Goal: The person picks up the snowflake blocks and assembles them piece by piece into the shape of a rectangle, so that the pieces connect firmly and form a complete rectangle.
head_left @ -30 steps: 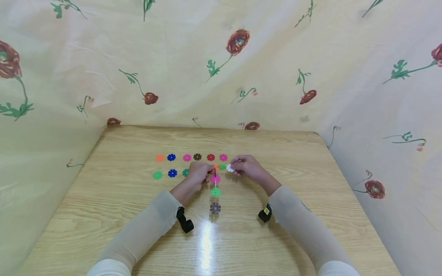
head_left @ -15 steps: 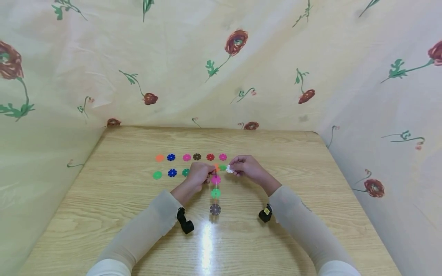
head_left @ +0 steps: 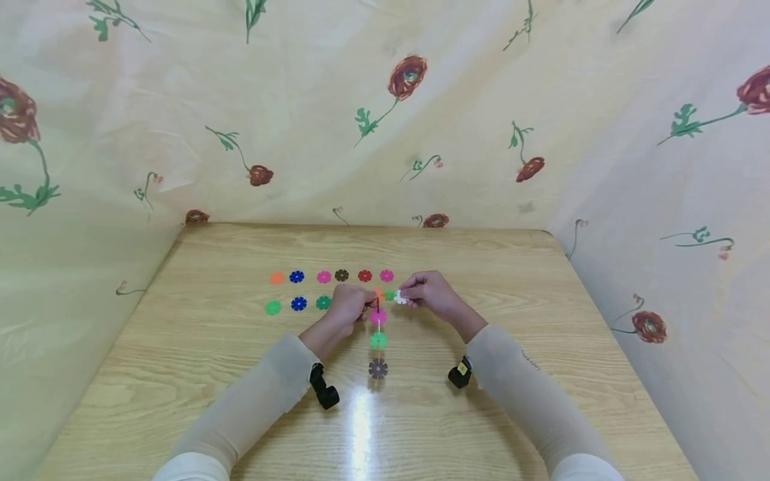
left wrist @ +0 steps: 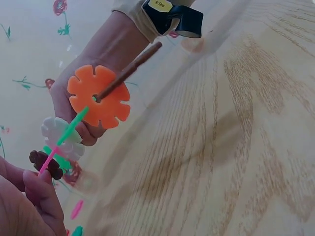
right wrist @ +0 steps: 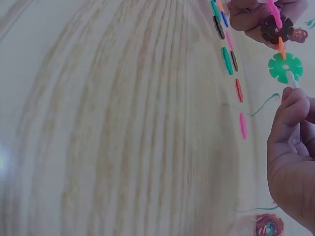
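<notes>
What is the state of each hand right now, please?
Left hand: closed, gripping the chain of slotted discs.
Right hand: closed, pinching the white slotted disc.

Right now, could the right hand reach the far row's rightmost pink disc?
Probably yes: nothing shows between the right hand and that pink disc, though the hand pinches a white disc.

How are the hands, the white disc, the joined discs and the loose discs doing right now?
Left hand: pinching the joined discs
Right hand: pinching the white disc
White disc: edge meeting the green disc; can't tell if fully slotted in
Joined discs: linked in a chain
Loose discs: lying flat on the table
</notes>
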Demonstrator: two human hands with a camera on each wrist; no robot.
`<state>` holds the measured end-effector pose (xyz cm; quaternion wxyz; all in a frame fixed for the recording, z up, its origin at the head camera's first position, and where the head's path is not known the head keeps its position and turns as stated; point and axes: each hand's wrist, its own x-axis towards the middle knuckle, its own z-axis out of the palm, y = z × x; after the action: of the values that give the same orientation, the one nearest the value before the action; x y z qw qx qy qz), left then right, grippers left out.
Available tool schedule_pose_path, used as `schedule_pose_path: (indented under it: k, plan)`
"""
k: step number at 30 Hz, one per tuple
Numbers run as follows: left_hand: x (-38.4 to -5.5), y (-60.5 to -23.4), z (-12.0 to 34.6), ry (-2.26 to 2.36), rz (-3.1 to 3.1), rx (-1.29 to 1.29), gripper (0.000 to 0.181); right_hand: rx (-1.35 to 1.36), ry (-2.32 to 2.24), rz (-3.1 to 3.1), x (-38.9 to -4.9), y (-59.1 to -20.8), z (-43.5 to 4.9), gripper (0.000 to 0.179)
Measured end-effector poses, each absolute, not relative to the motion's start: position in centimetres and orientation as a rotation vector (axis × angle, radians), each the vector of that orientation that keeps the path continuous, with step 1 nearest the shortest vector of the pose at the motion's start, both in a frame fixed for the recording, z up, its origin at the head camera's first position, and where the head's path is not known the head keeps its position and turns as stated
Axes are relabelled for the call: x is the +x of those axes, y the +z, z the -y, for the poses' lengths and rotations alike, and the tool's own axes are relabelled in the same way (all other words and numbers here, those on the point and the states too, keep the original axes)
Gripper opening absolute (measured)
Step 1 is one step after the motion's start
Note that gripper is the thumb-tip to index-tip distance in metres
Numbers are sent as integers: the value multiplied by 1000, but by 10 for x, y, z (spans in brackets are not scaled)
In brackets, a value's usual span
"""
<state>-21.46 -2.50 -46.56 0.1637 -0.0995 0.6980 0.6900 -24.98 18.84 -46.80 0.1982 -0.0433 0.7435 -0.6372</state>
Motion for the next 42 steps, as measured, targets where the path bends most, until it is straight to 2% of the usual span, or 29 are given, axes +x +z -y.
schedule_pose_path:
  k: [26, 34, 42]
  plan:
    - [-216, -485, 13, 1943, -2085, -391, 16, -114, -1739, -2134, -246, -484, -190, 8]
    - [-216, -482, 22, 1976, -2020, -364, 14, -293, -1428, -2262, -270, -471, -192, 27]
    - [-215, -477, 33, 2012, -1953, -404, 13, -482, -885, -2661, -303, -476, -166, 30]
